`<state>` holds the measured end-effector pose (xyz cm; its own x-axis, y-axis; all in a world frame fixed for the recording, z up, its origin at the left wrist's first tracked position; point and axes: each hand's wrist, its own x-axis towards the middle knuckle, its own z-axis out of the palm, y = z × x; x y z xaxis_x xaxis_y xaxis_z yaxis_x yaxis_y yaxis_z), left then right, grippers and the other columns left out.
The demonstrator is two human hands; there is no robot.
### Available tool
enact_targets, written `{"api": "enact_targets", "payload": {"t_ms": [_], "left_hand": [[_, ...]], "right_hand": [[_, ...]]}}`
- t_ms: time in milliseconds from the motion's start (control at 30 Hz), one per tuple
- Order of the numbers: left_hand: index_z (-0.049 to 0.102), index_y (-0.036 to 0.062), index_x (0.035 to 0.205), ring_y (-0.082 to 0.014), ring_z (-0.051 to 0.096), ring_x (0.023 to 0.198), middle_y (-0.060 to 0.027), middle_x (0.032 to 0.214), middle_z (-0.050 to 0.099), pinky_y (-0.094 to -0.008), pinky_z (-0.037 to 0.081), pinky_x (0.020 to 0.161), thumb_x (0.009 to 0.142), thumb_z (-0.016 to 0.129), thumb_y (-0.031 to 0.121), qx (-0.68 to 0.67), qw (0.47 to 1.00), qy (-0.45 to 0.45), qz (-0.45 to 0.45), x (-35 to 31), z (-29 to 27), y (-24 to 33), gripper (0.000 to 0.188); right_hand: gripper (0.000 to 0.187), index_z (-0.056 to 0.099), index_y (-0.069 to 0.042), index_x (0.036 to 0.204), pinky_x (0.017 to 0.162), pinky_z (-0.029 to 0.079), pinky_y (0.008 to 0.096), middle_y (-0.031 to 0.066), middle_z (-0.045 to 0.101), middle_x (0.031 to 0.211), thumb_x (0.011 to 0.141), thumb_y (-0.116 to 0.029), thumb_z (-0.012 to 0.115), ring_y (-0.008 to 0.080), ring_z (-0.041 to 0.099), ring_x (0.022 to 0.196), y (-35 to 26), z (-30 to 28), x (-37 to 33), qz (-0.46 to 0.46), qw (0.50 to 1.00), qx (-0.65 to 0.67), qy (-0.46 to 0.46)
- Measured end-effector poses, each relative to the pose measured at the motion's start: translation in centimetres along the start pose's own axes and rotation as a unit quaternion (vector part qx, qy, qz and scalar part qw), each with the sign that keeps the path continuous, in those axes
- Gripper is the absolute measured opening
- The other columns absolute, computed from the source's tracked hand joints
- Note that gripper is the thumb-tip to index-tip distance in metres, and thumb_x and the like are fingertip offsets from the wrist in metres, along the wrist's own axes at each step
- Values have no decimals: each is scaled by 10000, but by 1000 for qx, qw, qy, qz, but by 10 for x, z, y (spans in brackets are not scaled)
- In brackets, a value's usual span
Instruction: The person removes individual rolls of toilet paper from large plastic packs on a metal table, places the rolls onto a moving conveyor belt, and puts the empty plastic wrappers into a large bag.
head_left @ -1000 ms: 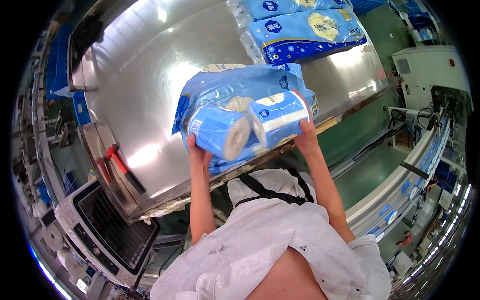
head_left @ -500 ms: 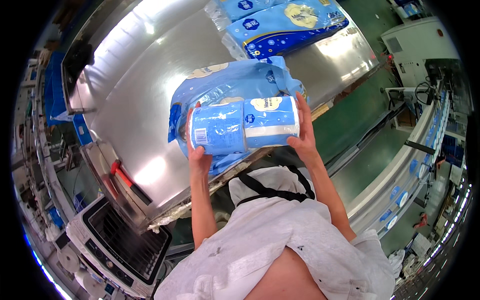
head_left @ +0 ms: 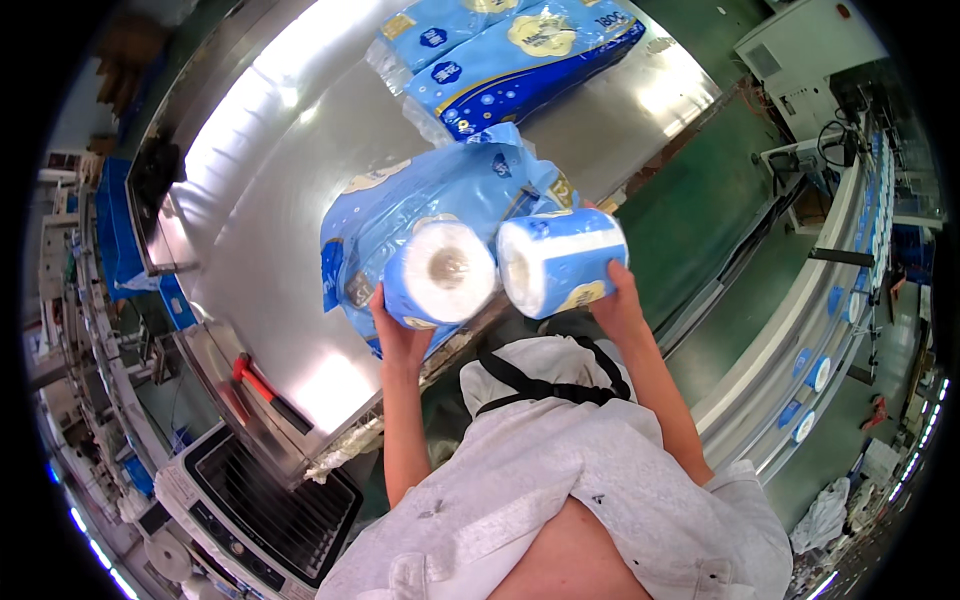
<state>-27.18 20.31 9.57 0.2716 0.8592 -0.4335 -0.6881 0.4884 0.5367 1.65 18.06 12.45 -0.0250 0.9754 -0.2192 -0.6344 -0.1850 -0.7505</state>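
Right-hand roll (head_left: 562, 268), seemingly over table edge (head_left: 680, 145)

A steel worktop (head_left: 255, 195) fills the upper middle of the frame, glare streaking its upper left and pooling near its lower edge; green floor (head_left: 680, 240) shows right of centre, beside a long white rail (head_left: 765, 345) that bends along the right; a pale machine cabinet (head_left: 800, 60) stands upper right; a white-cased unit with a dark grille (head_left: 275, 495) sits lower left; a blue bin (head_left: 118, 230) stands far left; strip lights (head_left: 921, 442) glow lower right.
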Motion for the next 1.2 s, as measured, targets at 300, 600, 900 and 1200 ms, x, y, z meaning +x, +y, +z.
{"api": "enact_targets", "payload": {"t_ms": [300,600,900,1200], "left_hand": [[295,166,1487,-447,316,1344,-236,1494,267,-563,438,1025,856,544,631,-427,878,-156,-154,23,100,-90,822],[288,174,1491,-430,297,1363,-185,1521,263,-582,396,1048,877,482,643,-369,884,-168,-232,14,181,-171,796],[324,281,1480,-476,324,1343,-185,1532,270,-624,366,1037,945,431,544,-294,868,-224,-332,2,216,-233,606],[308,259,1491,-472,322,1342,-183,1541,260,-602,380,1010,951,435,516,-248,821,-249,-450,34,233,-281,612]], "right_hand": [[731,386,-170,1435,1005,432,500,97,438,1436,895,-663,392,309,473,1280,-48,-58,-59,87,949,297,57],[694,423,-151,1392,981,428,465,120,445,1412,903,-643,407,304,481,1252,-91,-128,-136,25,910,388,145],[603,399,-40,1366,993,461,451,189,481,1363,860,-297,603,326,533,1211,-87,-170,-187,-164,915,350,117],[631,401,-55,1384,1016,440,400,135,494,1365,849,-219,694,217,543,1210,-94,-217,-247,-332,835,384,211]]}}
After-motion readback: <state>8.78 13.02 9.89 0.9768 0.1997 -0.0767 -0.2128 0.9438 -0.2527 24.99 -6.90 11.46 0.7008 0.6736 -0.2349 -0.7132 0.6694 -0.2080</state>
